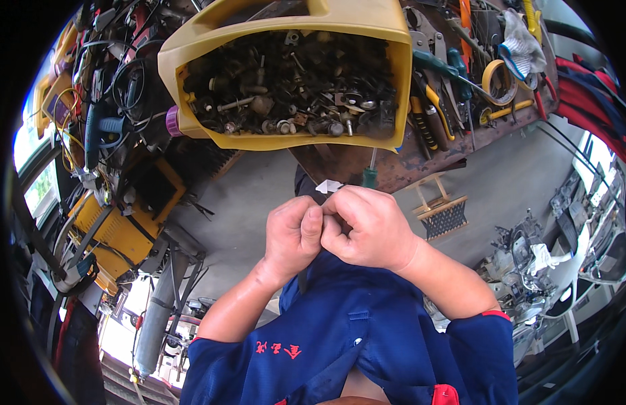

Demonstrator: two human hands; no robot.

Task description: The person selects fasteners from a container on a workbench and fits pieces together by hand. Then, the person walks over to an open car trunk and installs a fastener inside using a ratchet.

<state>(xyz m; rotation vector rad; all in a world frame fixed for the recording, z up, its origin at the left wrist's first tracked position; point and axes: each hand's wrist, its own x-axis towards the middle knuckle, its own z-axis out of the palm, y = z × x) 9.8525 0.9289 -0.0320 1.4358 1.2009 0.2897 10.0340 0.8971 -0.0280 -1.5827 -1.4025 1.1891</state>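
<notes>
Hands (291,233) meet, grip curled closed (contents hidden), white scrap (329,186) just above.

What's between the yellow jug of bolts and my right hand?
In the head view, a green-handled tool and a strip of brown tabletop lie there.

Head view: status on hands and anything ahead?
Left hand and right hand curled shut, together; contents hidden. Small white scrap at their far side. Cut-open yellow jug of fasteners ahead.
</notes>
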